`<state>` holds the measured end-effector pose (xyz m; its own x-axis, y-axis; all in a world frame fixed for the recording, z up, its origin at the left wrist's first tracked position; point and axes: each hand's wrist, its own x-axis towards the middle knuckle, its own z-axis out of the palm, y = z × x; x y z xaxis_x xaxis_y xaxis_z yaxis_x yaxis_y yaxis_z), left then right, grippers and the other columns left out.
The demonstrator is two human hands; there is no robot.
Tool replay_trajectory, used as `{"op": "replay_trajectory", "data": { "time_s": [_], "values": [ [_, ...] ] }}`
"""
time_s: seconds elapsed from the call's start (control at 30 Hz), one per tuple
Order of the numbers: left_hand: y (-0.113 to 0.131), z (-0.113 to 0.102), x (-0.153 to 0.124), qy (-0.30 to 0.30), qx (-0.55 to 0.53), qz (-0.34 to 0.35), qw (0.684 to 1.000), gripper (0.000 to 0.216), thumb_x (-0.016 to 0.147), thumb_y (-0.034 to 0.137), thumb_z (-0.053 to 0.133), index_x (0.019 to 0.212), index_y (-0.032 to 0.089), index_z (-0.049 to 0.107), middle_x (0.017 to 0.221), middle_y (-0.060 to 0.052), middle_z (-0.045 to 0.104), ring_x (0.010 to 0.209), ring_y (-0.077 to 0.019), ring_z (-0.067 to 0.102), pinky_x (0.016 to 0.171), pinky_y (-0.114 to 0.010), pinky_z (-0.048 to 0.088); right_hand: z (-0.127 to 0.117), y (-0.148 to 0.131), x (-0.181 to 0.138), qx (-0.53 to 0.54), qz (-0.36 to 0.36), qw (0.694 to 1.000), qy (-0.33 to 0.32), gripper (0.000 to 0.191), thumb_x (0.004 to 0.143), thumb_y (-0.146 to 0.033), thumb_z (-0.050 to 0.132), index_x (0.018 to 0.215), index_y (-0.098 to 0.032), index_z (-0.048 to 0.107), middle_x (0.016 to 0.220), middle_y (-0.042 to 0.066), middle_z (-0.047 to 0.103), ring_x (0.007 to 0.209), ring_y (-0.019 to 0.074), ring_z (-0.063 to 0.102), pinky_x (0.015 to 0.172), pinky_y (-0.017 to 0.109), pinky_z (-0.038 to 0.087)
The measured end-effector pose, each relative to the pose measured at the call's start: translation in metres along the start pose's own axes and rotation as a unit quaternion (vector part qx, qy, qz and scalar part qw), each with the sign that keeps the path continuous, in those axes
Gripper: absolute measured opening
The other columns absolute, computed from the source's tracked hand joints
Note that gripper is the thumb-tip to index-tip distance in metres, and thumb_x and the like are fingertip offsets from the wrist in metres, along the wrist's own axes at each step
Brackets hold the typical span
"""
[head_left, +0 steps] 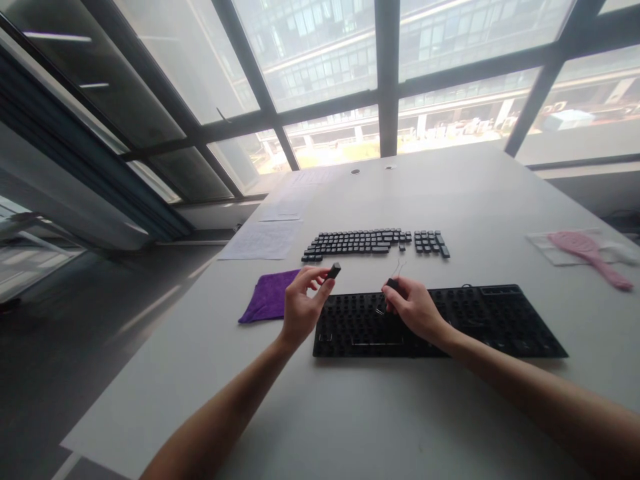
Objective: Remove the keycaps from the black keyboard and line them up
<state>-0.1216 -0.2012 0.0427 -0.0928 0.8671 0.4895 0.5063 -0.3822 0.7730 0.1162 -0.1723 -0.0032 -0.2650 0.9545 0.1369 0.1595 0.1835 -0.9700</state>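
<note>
My left hand (pixel 303 303) pinches a black keycap (pixel 334 271) between thumb and fingers, above the left end of a black keyboard. In my right hand (pixel 414 308) is a wire keycap puller (pixel 395 285) with a dark handle; thin wires stick out at both ends of my grip. That hand hovers over the middle of the keyboard (pixel 480 320), whose keycaps are off, baring the dark switches. Behind it, loose black keycaps (pixel 355 241) lie in rows, with a separate number-pad block (pixel 431 244) to their right.
A folded purple cloth (pixel 267 297) lies left of the keyboard, partly behind my left hand. Printed sheets (pixel 263 240) rest along the table's left edge. At the right, a pink hairbrush (pixel 585 250) lies on something white. Large windows stand beyond the white table (pixel 450 193).
</note>
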Motion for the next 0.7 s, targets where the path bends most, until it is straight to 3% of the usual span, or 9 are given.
{"op": "replay_trajectory", "data": {
  "time_s": [0.17,0.4,0.53,0.7],
  "values": [
    [-0.024,-0.015,0.031,0.044,0.022,-0.030,0.998,0.029,0.084,0.040,0.071,0.103,0.019,0.072,0.086,-0.003,0.066,0.075,-0.0142,0.060,0.063,-0.024,0.047,0.000,0.000,0.000,0.003,0.004,1.000,0.000,0.023,0.092,-0.034,0.057,0.075,-0.018,0.060,0.057,-0.001,0.062,0.054,0.0160,0.057,0.056,0.027,0.043],
    [-0.045,-0.015,0.059,0.023,0.049,-0.034,0.998,0.034,0.084,0.044,0.070,0.104,0.017,0.073,0.084,-0.005,0.069,0.075,-0.0152,0.063,0.062,-0.024,0.048,0.000,0.000,0.000,0.010,0.007,1.000,0.003,0.023,0.092,-0.034,0.057,0.075,-0.019,0.061,0.057,-0.001,0.062,0.054,0.0160,0.057,0.056,0.027,0.043],
    [-0.052,-0.009,0.075,-0.030,0.108,0.033,0.993,0.028,0.085,0.040,0.070,0.103,0.019,0.073,0.091,-0.005,0.070,0.077,-0.0165,0.064,0.066,-0.028,0.050,0.000,0.000,0.000,0.010,0.006,1.000,0.002,0.024,0.092,-0.035,0.057,0.075,-0.019,0.061,0.057,-0.001,0.062,0.053,0.0160,0.057,0.056,0.027,0.043],
    [-0.070,0.004,0.086,-0.158,0.220,0.152,0.951,0.021,0.082,0.027,0.075,0.102,0.022,0.073,0.096,-0.005,0.073,0.094,-0.0227,0.062,0.091,-0.041,0.047,0.000,0.003,0.001,0.011,0.007,1.000,-0.001,0.024,0.093,-0.036,0.056,0.076,-0.019,0.060,0.059,-0.001,0.062,0.055,0.0162,0.057,0.057,0.028,0.043]
  ]
}}
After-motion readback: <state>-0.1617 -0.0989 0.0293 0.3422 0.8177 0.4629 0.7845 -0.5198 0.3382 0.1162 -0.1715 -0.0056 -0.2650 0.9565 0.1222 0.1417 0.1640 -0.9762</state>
